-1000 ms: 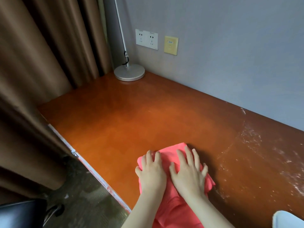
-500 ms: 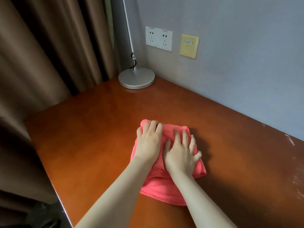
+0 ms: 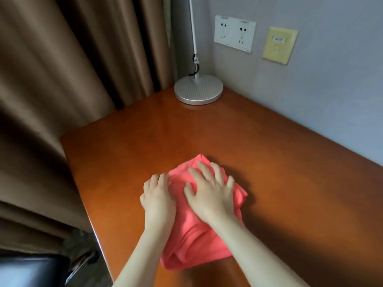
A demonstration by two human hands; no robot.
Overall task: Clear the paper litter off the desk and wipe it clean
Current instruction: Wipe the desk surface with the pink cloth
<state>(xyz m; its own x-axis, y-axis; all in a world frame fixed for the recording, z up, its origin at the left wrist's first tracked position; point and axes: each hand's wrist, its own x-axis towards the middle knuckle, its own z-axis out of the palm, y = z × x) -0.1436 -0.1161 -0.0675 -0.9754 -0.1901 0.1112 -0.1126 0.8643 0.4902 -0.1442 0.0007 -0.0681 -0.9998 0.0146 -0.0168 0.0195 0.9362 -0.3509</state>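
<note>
Dark chair [image 3: 31, 270] at 8 o'clock is cut off by the frame. Left hand [image 3: 158, 200] and right hand [image 3: 210, 196] lie flat, fingers spread, pressing the pink cloth [image 3: 199, 243] mid-table [image 3: 124, 162], hiding its middle. Lamp base [image 3: 198, 91] at 12 o'clock, head out of frame.

You have open desk [image 3: 279, 183] to the right of the pink cloth [image 3: 199, 235] and beyond it toward the far corner. There the round lamp base [image 3: 198, 91] blocks the way, its thin pole [image 3: 193, 27] rising upright. The grey wall [image 3: 321, 90] bounds the far side. To the left, brown curtains [image 3: 62, 79] hang just beside the desk's edge.
</note>
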